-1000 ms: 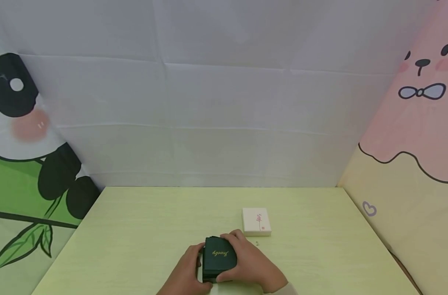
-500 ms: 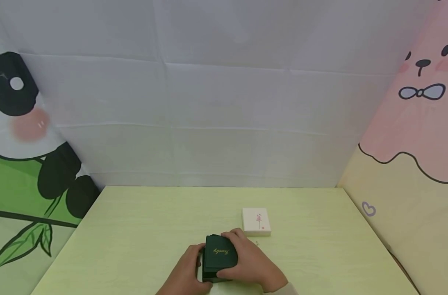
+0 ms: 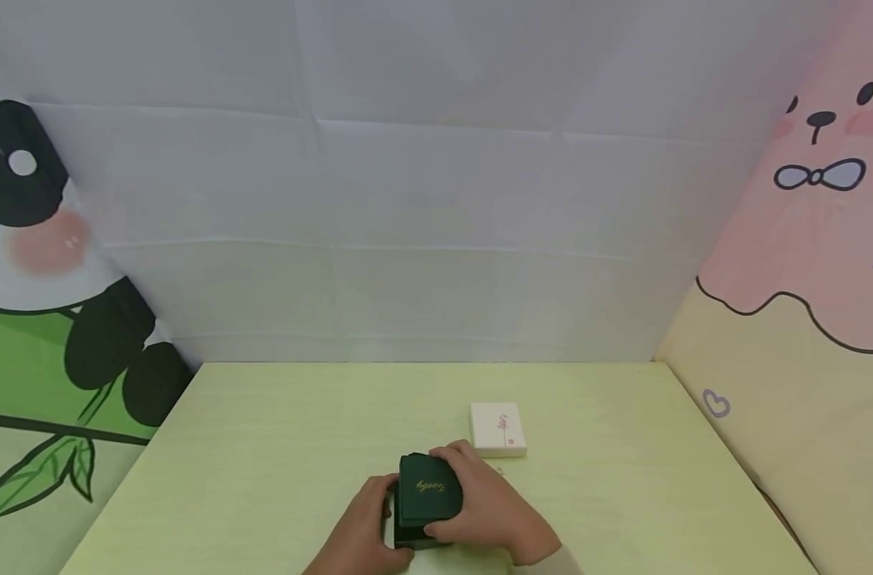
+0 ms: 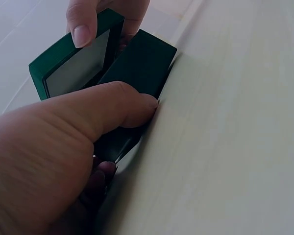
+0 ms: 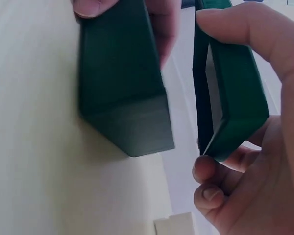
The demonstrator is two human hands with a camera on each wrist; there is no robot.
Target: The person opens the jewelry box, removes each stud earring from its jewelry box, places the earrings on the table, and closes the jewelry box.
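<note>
A dark green jewelry box (image 3: pixel 429 499) with gold lettering sits low in the head view, between both hands. My left hand (image 3: pixel 367 523) grips its base (image 5: pixel 120 63) from the left, the thumb lying along the near side in the left wrist view. The lid (image 5: pixel 240 83) is tilted up from the base, showing a pale lining (image 4: pixel 83 68). My right hand (image 3: pixel 486 507) holds that lid by its edges, thumb on one side and fingertips on the other. What lies inside the base is hidden from every view.
Behind the right hand stands a small white box (image 3: pixel 498 431) with a pink flower print. A tiny item (image 3: pixel 501 471) lies on the pale yellow table (image 3: pixel 299 423) between that box and the hand. Patterned cloth walls (image 3: pixel 788 239) enclose the table at the sides and back.
The right hand has risen slightly, tilting the lid farther up and widening the gap at the box's near side. The left hand has stayed on the base.
</note>
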